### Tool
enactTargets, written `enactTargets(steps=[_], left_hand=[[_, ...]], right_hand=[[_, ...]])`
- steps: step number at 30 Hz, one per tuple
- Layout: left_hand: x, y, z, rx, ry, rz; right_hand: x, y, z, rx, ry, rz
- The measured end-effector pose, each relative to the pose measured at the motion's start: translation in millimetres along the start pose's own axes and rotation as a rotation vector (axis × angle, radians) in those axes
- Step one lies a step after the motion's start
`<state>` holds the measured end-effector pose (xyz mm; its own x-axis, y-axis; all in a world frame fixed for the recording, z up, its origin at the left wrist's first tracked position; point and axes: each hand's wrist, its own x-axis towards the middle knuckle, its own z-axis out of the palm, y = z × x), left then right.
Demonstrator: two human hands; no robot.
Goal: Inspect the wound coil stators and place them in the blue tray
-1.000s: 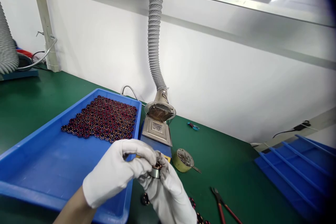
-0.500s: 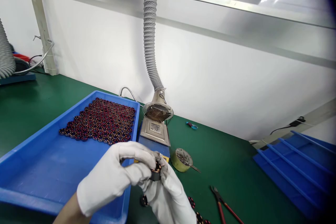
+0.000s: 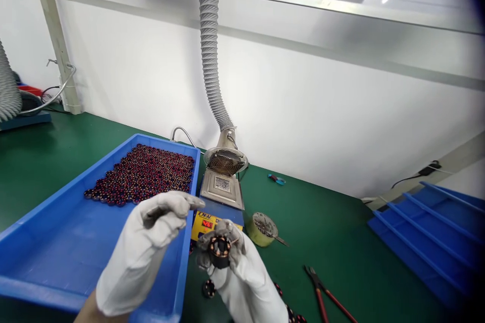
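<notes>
Stator (image 3: 220,251): small, dark, copper windings showing on its upper face. You hold it in your right hand (image 3: 242,275), gloved fingertips closed round its rim, above the front edge of the bench (image 3: 333,232), just right of the tray (image 3: 49,242).

Your left hand (image 3: 146,242), also gloved, is up beside the stator and clear of it. Thumb and forefinger are pinched together at the tips, the other fingers curled in. You cannot tell from this view whether anything sits in the pinch.

Below your right hand a few more loose stators (image 3: 208,288) lie on the green bench.

Just behind the held stator: a solder pot (image 3: 221,189) with a red digital readout on its yellow front panel. A fume nozzle (image 3: 225,161) sits over the pot's far end, fed by a grey ribbed hose (image 3: 209,45) from above.

The blue tray, left of the pot, holds a packed layer of stators (image 3: 146,174) in its far half; the near half shows bare floor.

Right of the pot: a yellow tin (image 3: 261,227) with a tool resting in it. Red-handled cutters (image 3: 322,295) lie near the front edge. Small blue snips (image 3: 277,179) lie by the wall. A stack of blue trays (image 3: 428,237) sits at far right.
</notes>
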<state>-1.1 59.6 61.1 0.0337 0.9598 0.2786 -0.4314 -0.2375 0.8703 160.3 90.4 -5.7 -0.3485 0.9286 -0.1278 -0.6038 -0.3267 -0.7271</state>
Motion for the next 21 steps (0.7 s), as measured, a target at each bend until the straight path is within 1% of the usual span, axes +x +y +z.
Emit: enactTargets(steps=[1, 2, 3, 4, 5, 6, 7, 9, 11, 13, 15, 16, 17, 18, 19, 20, 21], left_hand=[[0, 3, -0.5, 0.066, -0.022, -0.044], [1, 5, -0.4, 0.156, -0.082, -0.086], [1, 7, 0.4, 0.247, -0.165, -0.113], [1, 9, 1.7, 0.319, -0.246, -0.108], [0, 9, 3.5, 0.363, -0.297, -0.062], [-1, 8, 5.5, 0.388, -0.312, 0.007], [-3, 6, 7.3, 0.404, -0.302, 0.088], [-6, 2, 9.3, 0.43, -0.23, 0.232], [-9, -2, 7.9, 0.431, -0.157, 0.311], [-9, -4, 3.6, 0.353, -0.076, 0.339], [-8, -4, -0.7, 0.269, 0.013, 0.295], [-6, -3, -1.7, 0.261, 0.04, 0.231], [-4, -2, -1.3, 0.272, 0.035, 0.139], [-1, -1, 0.7, 0.289, -0.021, 0.02], [1, -1, 4.0, 0.29, -0.104, -0.096], [3, -2, 8.4, 0.27, -0.185, -0.186], [4, -4, 13.3, 0.221, -0.233, -0.222]], right_hand=[[1, 1, -1, -0.012, -0.016, -0.022], [2, 0, -2, -0.031, -0.029, -0.056], [3, -1, -1, -0.055, -0.037, -0.097], [3, -2, 0, -0.078, -0.037, -0.137], [2, -4, 2, -0.095, -0.029, -0.176], [1, -5, 4, -0.109, -0.016, -0.209], [-2, -7, 8, -0.116, 0.001, -0.241], [-9, -9, 16, -0.13, 0.044, -0.311], [-19, -9, 28, -0.16, 0.102, -0.408], [-28, -4, 42, -0.211, 0.221, -0.57], [-32, 4, 54, -0.279, 0.395, -0.791], [-33, 8, 59, -0.323, 0.464, -0.905], [-32, 12, 62, -0.376, 0.513, -1.012], [-31, 16, 63, -0.438, 0.538, -1.098], [-30, 19, 64, -0.507, 0.556, -1.177], [-30, 22, 63, -0.576, 0.571, -1.237], [-30, 24, 62, -0.633, 0.582, -1.271]])
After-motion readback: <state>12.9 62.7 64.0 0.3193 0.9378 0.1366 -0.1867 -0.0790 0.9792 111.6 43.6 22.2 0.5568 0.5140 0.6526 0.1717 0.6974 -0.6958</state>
